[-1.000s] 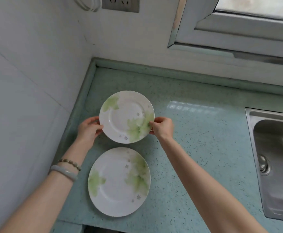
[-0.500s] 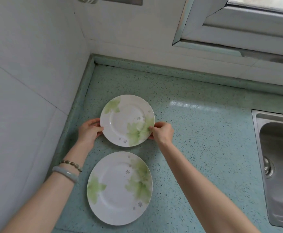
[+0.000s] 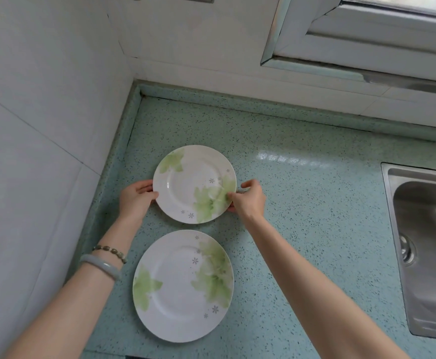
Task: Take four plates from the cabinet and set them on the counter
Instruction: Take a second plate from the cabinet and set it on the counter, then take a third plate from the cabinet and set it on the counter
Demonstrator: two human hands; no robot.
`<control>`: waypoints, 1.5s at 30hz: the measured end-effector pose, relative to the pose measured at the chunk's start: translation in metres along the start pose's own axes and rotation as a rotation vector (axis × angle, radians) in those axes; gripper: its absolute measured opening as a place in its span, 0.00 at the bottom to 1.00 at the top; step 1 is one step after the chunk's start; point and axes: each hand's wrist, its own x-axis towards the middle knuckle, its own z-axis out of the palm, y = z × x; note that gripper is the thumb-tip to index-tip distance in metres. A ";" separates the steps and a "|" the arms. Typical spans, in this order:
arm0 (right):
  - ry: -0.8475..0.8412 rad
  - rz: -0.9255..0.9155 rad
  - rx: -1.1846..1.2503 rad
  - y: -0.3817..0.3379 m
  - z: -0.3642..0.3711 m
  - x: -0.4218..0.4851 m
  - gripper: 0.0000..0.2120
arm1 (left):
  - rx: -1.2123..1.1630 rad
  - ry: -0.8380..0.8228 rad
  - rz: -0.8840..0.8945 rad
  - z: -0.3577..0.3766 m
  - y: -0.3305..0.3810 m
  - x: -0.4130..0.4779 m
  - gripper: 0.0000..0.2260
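Note:
Two white plates with green flower prints are on the speckled teal counter (image 3: 302, 229). The far plate (image 3: 185, 182) sits low at the counter near the left wall, and I cannot tell whether it touches the surface. My left hand (image 3: 135, 200) grips its left rim and my right hand (image 3: 248, 200) pinches its right rim. The near plate (image 3: 178, 288) lies flat just in front of it, close to the counter's front edge, with a small gap between the two. No cabinet is in view.
White tiled walls stand at the left and back. A window frame (image 3: 367, 42) hangs over the back right. A steel sink (image 3: 429, 244) is set into the counter on the right. Bracelets ring my left wrist.
Both hands have lowered the far plate slightly toward the counter and keep hold of its rim. The near plate has not moved; the camera shifted a little.

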 end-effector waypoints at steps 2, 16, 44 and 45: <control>0.017 -0.022 -0.055 -0.002 -0.005 -0.004 0.19 | 0.054 -0.005 0.015 0.001 0.004 -0.004 0.19; 0.061 -0.496 0.336 -0.009 -0.139 -0.123 0.38 | -0.033 -0.424 0.643 0.031 0.102 -0.150 0.34; 1.168 -0.306 0.631 0.418 -0.420 -0.610 0.41 | 0.147 -1.715 0.931 0.199 -0.071 -0.710 0.41; 1.213 -0.284 0.641 0.433 -0.423 -0.626 0.41 | 0.168 -1.759 0.944 0.204 -0.080 -0.729 0.41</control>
